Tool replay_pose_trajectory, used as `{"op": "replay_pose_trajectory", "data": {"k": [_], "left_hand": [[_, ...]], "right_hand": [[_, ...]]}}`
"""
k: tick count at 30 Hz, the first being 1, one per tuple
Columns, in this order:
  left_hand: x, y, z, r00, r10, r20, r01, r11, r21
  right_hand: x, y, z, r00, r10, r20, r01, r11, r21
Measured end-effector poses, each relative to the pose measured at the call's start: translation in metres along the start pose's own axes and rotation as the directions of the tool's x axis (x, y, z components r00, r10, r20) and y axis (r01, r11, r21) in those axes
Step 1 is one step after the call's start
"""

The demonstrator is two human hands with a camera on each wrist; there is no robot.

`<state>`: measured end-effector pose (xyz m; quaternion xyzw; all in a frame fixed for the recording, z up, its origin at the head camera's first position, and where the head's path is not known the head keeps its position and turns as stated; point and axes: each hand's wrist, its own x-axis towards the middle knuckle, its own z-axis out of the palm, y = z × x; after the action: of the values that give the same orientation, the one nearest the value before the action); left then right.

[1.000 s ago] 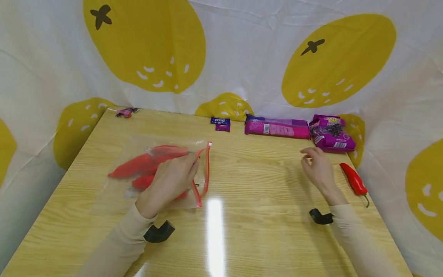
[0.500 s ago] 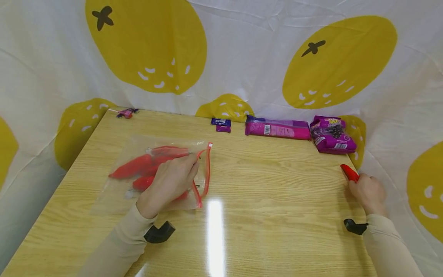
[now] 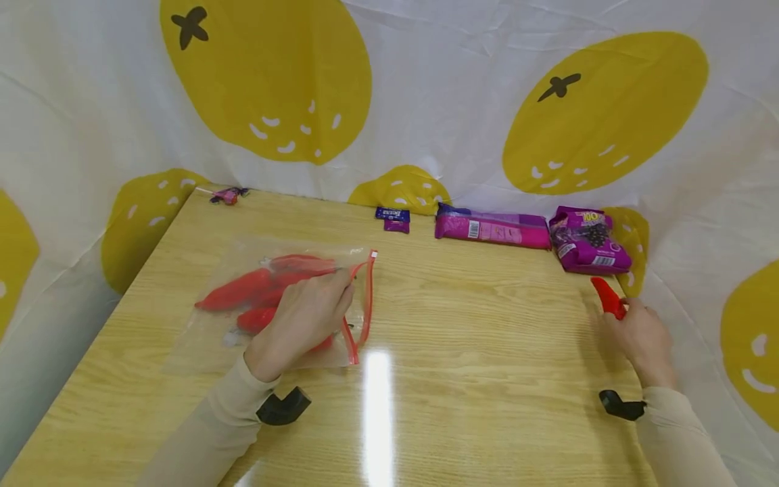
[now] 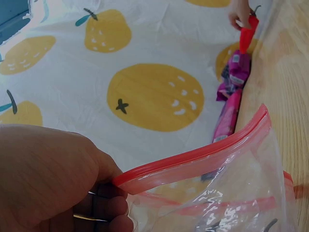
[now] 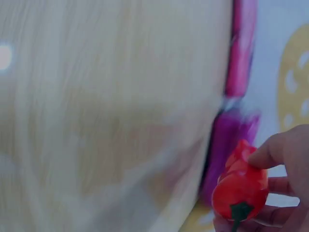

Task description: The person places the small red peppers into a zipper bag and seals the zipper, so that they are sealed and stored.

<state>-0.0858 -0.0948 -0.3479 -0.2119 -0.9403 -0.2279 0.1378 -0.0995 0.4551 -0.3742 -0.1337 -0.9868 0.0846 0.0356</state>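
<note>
My left hand (image 3: 304,318) pinches the red zip edge (image 4: 193,157) of a clear zip bag (image 3: 195,338), whose mouth gapes toward the right. Several red peppers (image 3: 237,289) lie inside the bag, partly covered by that hand. Over at the table's right edge, my right hand (image 3: 644,338) grips a single red pepper (image 5: 240,191) between thumb and fingers. In the right wrist view its green stem (image 5: 240,211) points toward the camera. The pepper is raised over the table, its tip pointing toward the purple packs at the back.
Along the back edge lie a long purple packet (image 3: 493,226), a bulky purple pack (image 3: 589,241), small blue and purple wrapped sweets (image 3: 395,220) and a wrapped lollipop (image 3: 228,196). A fruit-print cloth (image 3: 438,101) hangs behind the wooden table (image 3: 475,352).
The right hand has moved right, taken hold of the red pepper at the table's right edge and lifted it. The left hand has kept its pinch on the bag's edge.
</note>
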Motion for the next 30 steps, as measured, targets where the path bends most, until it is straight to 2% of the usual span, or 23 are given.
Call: {"op": "replay_pose_trajectory", "data": {"k": [2,4,8,10,14,17,19,25,27,30], "left_hand": [[0.001,0.000,-0.001,1.000,0.003,0.001,-0.003,1.000,0.000],[0.002,0.000,-0.001,1.000,0.002,0.003,-0.002,1.000,0.004],[0.002,0.001,-0.002,1.000,-0.010,0.017,0.010,1.000,0.010],[0.002,0.002,-0.002,0.999,-0.021,0.026,0.021,1.000,0.012],[0.002,0.004,-0.003,0.998,-0.038,0.043,0.038,0.999,0.012],[0.002,0.004,-0.003,0.997,-0.048,0.057,0.048,0.999,0.002],[0.002,0.005,-0.004,0.996,-0.052,0.067,0.052,0.999,-0.002],[0.002,0.005,-0.004,0.996,-0.052,0.067,0.052,0.999,0.006],[0.002,0.004,-0.004,0.998,-0.045,0.054,0.044,0.999,0.012],[0.002,0.004,-0.003,0.999,-0.029,0.033,0.028,0.999,0.024]], "right_hand": [[-0.004,-0.032,0.000,0.994,-0.088,-0.062,0.092,0.993,0.073],[-0.010,-0.069,0.002,0.978,-0.189,-0.085,0.201,0.965,0.171],[-0.033,-0.144,0.012,0.925,-0.376,-0.050,0.365,0.849,0.381],[-0.046,-0.178,0.018,0.893,-0.449,-0.021,0.408,0.790,0.458],[-0.068,-0.232,0.031,0.830,-0.558,0.000,0.467,0.694,0.548],[-0.077,-0.263,0.037,0.789,-0.614,0.021,0.467,0.622,0.628],[-0.080,-0.281,0.039,0.770,-0.637,0.024,0.454,0.575,0.680],[-0.083,-0.318,0.050,0.716,-0.698,-0.021,0.462,0.451,0.764],[-0.084,-0.327,0.053,0.696,-0.717,-0.031,0.463,0.416,0.783],[-0.086,-0.342,0.059,0.683,-0.730,-0.036,0.462,0.393,0.795]]}}
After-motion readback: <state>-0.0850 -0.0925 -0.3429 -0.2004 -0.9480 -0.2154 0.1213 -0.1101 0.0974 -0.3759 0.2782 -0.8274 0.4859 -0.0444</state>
